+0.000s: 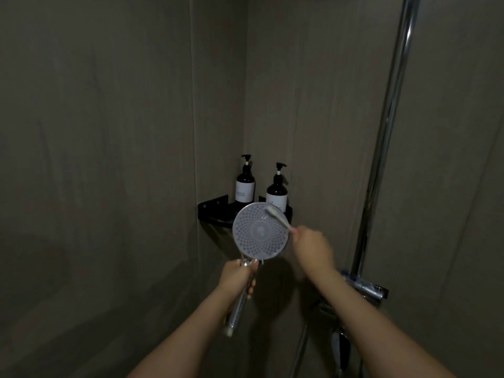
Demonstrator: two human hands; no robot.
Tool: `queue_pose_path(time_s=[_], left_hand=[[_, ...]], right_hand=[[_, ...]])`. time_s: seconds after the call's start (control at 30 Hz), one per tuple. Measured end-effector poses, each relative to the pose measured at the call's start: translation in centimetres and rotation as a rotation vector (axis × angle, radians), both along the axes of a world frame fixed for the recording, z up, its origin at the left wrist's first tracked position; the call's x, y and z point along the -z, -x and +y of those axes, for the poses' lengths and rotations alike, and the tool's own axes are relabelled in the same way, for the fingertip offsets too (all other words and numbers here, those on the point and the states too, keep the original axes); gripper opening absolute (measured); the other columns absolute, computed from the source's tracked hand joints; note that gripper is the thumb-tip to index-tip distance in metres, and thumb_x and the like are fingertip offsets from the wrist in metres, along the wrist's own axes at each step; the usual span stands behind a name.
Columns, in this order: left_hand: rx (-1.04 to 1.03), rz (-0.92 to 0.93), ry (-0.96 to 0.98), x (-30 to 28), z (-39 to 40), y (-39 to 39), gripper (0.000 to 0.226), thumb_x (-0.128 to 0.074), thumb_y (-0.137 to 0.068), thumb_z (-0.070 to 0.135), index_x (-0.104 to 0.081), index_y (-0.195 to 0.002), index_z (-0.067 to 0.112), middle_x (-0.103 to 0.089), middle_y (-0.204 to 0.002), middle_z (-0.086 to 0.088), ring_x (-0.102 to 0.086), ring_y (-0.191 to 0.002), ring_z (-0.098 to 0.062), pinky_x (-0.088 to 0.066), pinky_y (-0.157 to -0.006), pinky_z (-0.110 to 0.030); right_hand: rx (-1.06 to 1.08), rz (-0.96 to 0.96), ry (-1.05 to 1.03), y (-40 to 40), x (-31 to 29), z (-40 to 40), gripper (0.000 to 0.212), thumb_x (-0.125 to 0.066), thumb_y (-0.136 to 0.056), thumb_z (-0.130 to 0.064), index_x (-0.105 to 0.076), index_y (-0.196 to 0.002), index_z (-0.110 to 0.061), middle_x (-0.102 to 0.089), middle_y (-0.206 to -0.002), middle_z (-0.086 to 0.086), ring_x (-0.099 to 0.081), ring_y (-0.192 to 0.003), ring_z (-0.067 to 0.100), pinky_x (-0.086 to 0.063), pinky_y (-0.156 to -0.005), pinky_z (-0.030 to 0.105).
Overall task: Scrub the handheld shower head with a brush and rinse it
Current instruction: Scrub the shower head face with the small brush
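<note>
Chrome handheld shower head (260, 231), its round face toward the camera, sits at centre frame, gripped by its handle in the left hand (236, 276). The right hand (313, 246) is closed around a toothbrush-like brush (277, 217), bristles pressed to the face's upper right edge. Behind, two pump bottles (245, 184) stand on a black corner shelf (215, 210).

No readable text anywhere. Left pump bottle (245, 186) and right pump bottle (276, 196) on the corner shelf (211, 210) both have pale labels w/ faint print, too small and dim to make out. No brands, nos. or signs legible elsewhere.
</note>
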State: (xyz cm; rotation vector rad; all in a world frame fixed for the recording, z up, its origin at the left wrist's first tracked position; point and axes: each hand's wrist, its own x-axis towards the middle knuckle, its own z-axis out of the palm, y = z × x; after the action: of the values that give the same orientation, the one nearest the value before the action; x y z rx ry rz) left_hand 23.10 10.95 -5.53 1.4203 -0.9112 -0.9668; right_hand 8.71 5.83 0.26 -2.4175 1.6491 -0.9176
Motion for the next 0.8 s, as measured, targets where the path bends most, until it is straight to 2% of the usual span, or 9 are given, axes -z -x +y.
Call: queue_pose_path(time_s=[0.07, 0.17, 0.23, 0.3, 0.4, 0.47, 0.57, 0.67, 0.8], left_hand=[[-0.007, -0.014, 0.006, -0.1, 0.2, -0.1, 0.032, -0.054, -0.091, 0.019, -0.048, -0.060, 0.011, -0.047, -0.047, -0.007, -0.041, -0.031, -0.013, -0.035, -0.038, -0.019], [-0.014, 0.002, 0.018, -0.2, 0.3, -0.2, 0.032, -0.054, -0.091, 0.018, -0.048, -0.060, 0.011, -0.047, -0.043, -0.005, -0.040, -0.030, -0.012, -0.034, -0.037, -0.018], [-0.006, 0.002, 0.016, -0.3, 0.4, 0.0, 0.033, -0.054, -0.091, 0.018, -0.047, -0.059, 0.011, -0.047, -0.044, -0.006, -0.040, -0.030, -0.012, -0.034, -0.036, -0.018], [-0.008, 0.004, 0.017, -0.5, 0.4, 0.3, 0.033, -0.053, -0.091, 0.018, -0.047, -0.059, 0.011, -0.046, -0.046, -0.008, -0.039, -0.031, -0.013, -0.034, -0.037, -0.019], [-0.014, 0.011, 0.021, -0.8, 0.4, 0.3, 0.031, -0.052, -0.091, 0.016, -0.047, -0.061, 0.011, -0.046, -0.044, -0.006, -0.039, -0.029, -0.012, -0.033, -0.036, -0.018], [0.001, 0.026, 0.027, -1.0, 0.4, 0.4, 0.031, -0.053, -0.091, 0.017, -0.047, -0.061, 0.011, -0.045, -0.042, -0.004, -0.038, -0.029, -0.012, -0.033, -0.036, -0.017], [0.010, 0.030, 0.033, -1.4, 0.6, 0.6, 0.031, -0.053, -0.092, 0.020, -0.047, -0.063, 0.011, -0.045, -0.044, -0.005, -0.038, -0.030, -0.012, -0.033, -0.037, -0.017], [0.019, 0.037, 0.037, -1.6, 0.7, 0.7, 0.027, -0.052, -0.092, 0.018, -0.049, -0.067, 0.011, -0.045, -0.047, -0.007, -0.038, -0.029, -0.011, -0.032, -0.036, -0.016], [0.038, 0.040, 0.039, -1.8, 0.7, 0.9, 0.027, -0.053, -0.092, 0.021, -0.049, -0.067, 0.011, -0.046, -0.049, -0.007, -0.039, -0.031, -0.012, -0.034, -0.037, -0.017]], right_hand=[[0.023, 0.005, 0.028, 0.2, -0.4, -0.1, 0.038, -0.032, -0.099, -0.034, -0.058, -0.092, -0.008, -0.065, -0.086, 0.011, -0.060, -0.073, 0.025, -0.038, -0.057, 0.028], [-0.091, 0.103, 0.005, -0.9, 0.2, 1.8, 0.035, -0.031, -0.099, -0.037, -0.057, -0.103, -0.013, -0.066, -0.089, 0.007, -0.062, -0.075, 0.023, -0.046, -0.062, 0.031], [-0.035, 0.040, 0.039, -0.2, 0.0, 1.1, 0.037, -0.031, -0.099, -0.036, -0.057, -0.099, -0.010, -0.065, -0.085, 0.008, -0.058, -0.069, 0.021, -0.047, -0.061, 0.032], [0.051, 0.019, 0.047, 0.7, -0.7, 1.0, 0.039, -0.031, -0.100, -0.035, -0.058, -0.094, -0.007, -0.066, -0.083, 0.009, -0.054, -0.064, 0.020, -0.041, -0.053, 0.028], [-0.100, 0.125, 0.072, -0.1, 0.1, 2.1, 0.035, -0.029, -0.100, -0.036, -0.055, -0.104, -0.012, -0.068, -0.092, 0.009, -0.064, -0.076, 0.025, -0.043, -0.059, 0.028], [-0.051, 0.117, 0.042, 0.3, 0.1, 2.0, 0.036, -0.029, -0.100, -0.035, -0.055, -0.106, -0.011, -0.068, -0.095, 0.010, -0.065, -0.082, 0.027, -0.045, -0.063, 0.031], [0.084, 0.098, 0.106, 1.4, -1.1, 1.5, 0.039, -0.030, -0.100, -0.034, -0.057, -0.101, -0.007, -0.068, -0.091, 0.012, -0.061, -0.074, 0.026, -0.037, -0.057, 0.028], [-0.081, 0.254, 0.131, 0.6, -0.3, 2.4, 0.038, -0.028, -0.100, -0.038, -0.054, -0.105, -0.011, -0.067, -0.093, 0.008, -0.064, -0.078, 0.025, -0.043, -0.060, 0.029], [0.086, 0.166, 0.170, 2.1, -1.0, 1.7, 0.039, -0.029, -0.100, -0.035, -0.056, -0.100, -0.006, -0.068, -0.094, 0.015, -0.064, -0.082, 0.030, -0.031, -0.053, 0.027]])
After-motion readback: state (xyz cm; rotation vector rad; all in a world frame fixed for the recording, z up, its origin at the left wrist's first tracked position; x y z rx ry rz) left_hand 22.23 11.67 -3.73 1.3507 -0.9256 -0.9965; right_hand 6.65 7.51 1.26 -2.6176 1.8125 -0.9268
